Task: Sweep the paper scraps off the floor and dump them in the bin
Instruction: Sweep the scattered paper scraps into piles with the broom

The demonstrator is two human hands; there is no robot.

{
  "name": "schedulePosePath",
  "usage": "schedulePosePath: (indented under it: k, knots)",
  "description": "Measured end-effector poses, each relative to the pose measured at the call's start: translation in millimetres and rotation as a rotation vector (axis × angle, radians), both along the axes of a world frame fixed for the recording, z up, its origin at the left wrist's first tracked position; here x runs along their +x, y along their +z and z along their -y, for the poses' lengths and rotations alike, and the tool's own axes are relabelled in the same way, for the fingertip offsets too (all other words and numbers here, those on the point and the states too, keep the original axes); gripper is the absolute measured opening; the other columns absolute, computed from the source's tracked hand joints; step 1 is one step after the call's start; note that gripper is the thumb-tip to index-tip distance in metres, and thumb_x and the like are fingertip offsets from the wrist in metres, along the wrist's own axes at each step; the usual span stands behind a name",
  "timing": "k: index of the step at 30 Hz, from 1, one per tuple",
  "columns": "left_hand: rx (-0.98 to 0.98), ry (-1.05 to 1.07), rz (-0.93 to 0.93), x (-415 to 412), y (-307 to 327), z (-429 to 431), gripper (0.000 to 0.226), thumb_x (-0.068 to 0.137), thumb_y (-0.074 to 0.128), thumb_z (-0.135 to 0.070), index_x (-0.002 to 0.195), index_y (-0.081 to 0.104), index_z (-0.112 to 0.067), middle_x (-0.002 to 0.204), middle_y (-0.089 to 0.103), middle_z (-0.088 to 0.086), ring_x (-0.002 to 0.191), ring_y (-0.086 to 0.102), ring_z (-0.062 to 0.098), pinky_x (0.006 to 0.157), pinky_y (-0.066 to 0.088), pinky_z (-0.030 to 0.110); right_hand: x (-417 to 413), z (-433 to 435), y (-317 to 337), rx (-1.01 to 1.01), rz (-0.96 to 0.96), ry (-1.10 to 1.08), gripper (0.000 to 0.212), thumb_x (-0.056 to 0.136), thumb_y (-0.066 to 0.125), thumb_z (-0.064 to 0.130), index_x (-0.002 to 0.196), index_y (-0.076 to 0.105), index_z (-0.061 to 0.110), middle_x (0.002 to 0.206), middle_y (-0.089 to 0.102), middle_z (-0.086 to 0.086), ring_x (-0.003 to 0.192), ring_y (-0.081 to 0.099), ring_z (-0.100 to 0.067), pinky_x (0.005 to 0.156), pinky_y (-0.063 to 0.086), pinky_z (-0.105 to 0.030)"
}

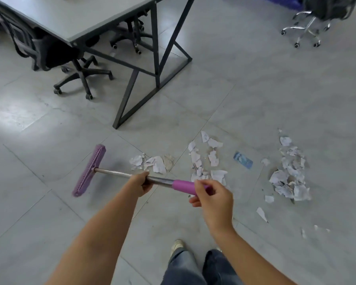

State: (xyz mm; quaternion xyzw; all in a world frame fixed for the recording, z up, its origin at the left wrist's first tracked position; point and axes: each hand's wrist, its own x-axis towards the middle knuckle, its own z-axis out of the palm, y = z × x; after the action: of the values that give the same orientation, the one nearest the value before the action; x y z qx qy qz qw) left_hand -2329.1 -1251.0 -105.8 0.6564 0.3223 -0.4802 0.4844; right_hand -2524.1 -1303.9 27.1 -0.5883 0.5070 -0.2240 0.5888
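I hold a broom with a purple head (89, 170) and a metal handle. The head is off to the left, left of the nearest scraps. My left hand (139, 183) grips the metal shaft; my right hand (211, 197) holds the purple grip at its end. White paper scraps (206, 159) lie scattered on the grey tile floor ahead of my hands. A small cluster of scraps (150, 162) lies beside the shaft, and a larger heap (290, 175) is farther right. A blue wrapper (243, 160) lies between them. No bin is in view.
A grey table (74, 19) on a black metal frame (154, 64) stands at the upper left, with black office chairs (70, 58) around it. A chrome-based chair (308, 23) is at the top right. My feet (178, 245) are at the bottom centre.
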Motion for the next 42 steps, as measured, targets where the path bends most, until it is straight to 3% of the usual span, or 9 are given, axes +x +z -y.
schedulePosePath:
  k: [6, 11, 20, 24, 28, 33, 36, 38, 42]
  knots:
    - [-0.020, -0.202, -0.071, -31.2, -27.8, 48.4, 0.029, 0.095, 0.052, -0.014, 0.070, 0.043, -0.003, 0.066, 0.046, 0.008, 0.057, 0.049, 0.015, 0.027, 0.044, 0.017, -24.9, 22.9, -0.4, -0.031, -0.062, -0.080, 0.018, 0.085, 0.063, 0.011, 0.072, 0.060, 0.023, 0.063, 0.065, -0.003, 0.045, 0.062, -0.008, 0.048, 0.052, -0.016]
    - [-0.153, -0.321, -0.180, -121.8, -16.8, 133.9, 0.028, 0.098, 0.047, -0.012, 0.073, 0.043, -0.001, 0.068, 0.049, 0.011, 0.059, 0.050, 0.017, 0.026, 0.043, 0.018, -100.2, 93.0, 31.1, -0.171, -0.146, -0.341, 0.021, 0.084, 0.062, 0.008, 0.068, 0.062, 0.021, 0.042, 0.060, 0.001, 0.035, 0.056, -0.009, 0.040, 0.049, -0.016]
    - [-0.311, -0.349, -0.407, -313.1, 42.7, 247.4, 0.023, 0.096, 0.050, -0.011, 0.076, 0.045, -0.001, 0.072, 0.055, 0.014, 0.061, 0.055, 0.020, 0.030, 0.048, 0.022, -261.9, 165.3, 89.1, -0.353, -0.077, -0.681, 0.019, 0.082, 0.063, 0.015, 0.065, 0.061, 0.024, 0.050, 0.063, 0.010, 0.031, 0.047, -0.008, 0.032, 0.036, -0.013]
    - [-0.371, -0.310, -0.413, -393.3, 69.3, 285.7, 0.023, 0.096, 0.049, -0.009, 0.076, 0.045, -0.001, 0.072, 0.054, 0.013, 0.061, 0.055, 0.020, 0.031, 0.048, 0.022, -345.3, 198.5, 103.1, -0.346, -0.041, -0.632, 0.020, 0.084, 0.060, 0.020, 0.065, 0.061, 0.027, 0.057, 0.067, 0.014, 0.033, 0.049, -0.009, 0.031, 0.035, -0.013]
    - [-0.383, -0.241, -0.386, -458.8, 94.1, 309.4, 0.022, 0.097, 0.048, -0.007, 0.076, 0.043, -0.002, 0.072, 0.053, 0.013, 0.060, 0.054, 0.021, 0.028, 0.046, 0.022, -418.9, 232.3, 119.8, -0.342, 0.014, -0.602, 0.012, 0.070, 0.057, 0.039, 0.069, 0.059, 0.027, 0.064, 0.070, 0.015, 0.032, 0.047, -0.011, 0.030, 0.033, -0.014]
    - [-0.282, -0.201, -0.279, -485.2, 88.2, 306.0, 0.021, 0.097, 0.046, -0.009, 0.077, 0.044, -0.002, 0.072, 0.052, 0.013, 0.061, 0.053, 0.021, 0.027, 0.046, 0.023, -455.5, 260.6, 115.9, -0.294, 0.086, -0.561, 0.021, 0.085, 0.059, 0.011, 0.065, 0.059, 0.020, 0.056, 0.068, 0.010, 0.028, 0.042, -0.009, 0.030, 0.031, -0.015]
    - [-0.183, -0.184, -0.210, -486.4, 60.1, 294.5, 0.015, 0.098, 0.045, -0.011, 0.085, 0.046, -0.003, 0.072, 0.051, 0.012, 0.059, 0.052, 0.020, 0.025, 0.043, 0.021, -456.0, 267.6, 93.8, -0.189, 0.047, -0.511, 0.023, 0.082, 0.064, 0.012, 0.060, 0.060, 0.017, 0.048, 0.064, 0.003, 0.028, 0.043, -0.009, 0.031, 0.032, -0.015]
    - [-0.140, -0.140, -0.200, -492.3, 43.5, 286.7, 0.015, 0.098, 0.046, -0.011, 0.084, 0.046, -0.003, 0.071, 0.051, 0.012, 0.053, 0.055, 0.021, 0.024, 0.042, 0.021, -456.5, 272.8, 77.3, -0.123, 0.024, -0.483, 0.023, 0.081, 0.066, 0.012, 0.059, 0.061, 0.015, 0.044, 0.059, 0.002, 0.028, 0.043, -0.009, 0.031, 0.032, -0.015]
    - [-0.134, -0.101, -0.249, -522.1, 22.6, 286.1, 0.023, 0.097, 0.049, -0.013, 0.077, 0.046, -0.002, 0.068, 0.051, 0.011, 0.021, 0.051, 0.016, 0.024, 0.041, 0.019, -466.7, 281.4, 66.4, -0.093, -0.028, -0.431, 0.022, 0.080, 0.066, 0.011, 0.060, 0.061, 0.017, 0.040, 0.055, 0.004, 0.027, 0.043, -0.007, 0.031, 0.033, -0.015]
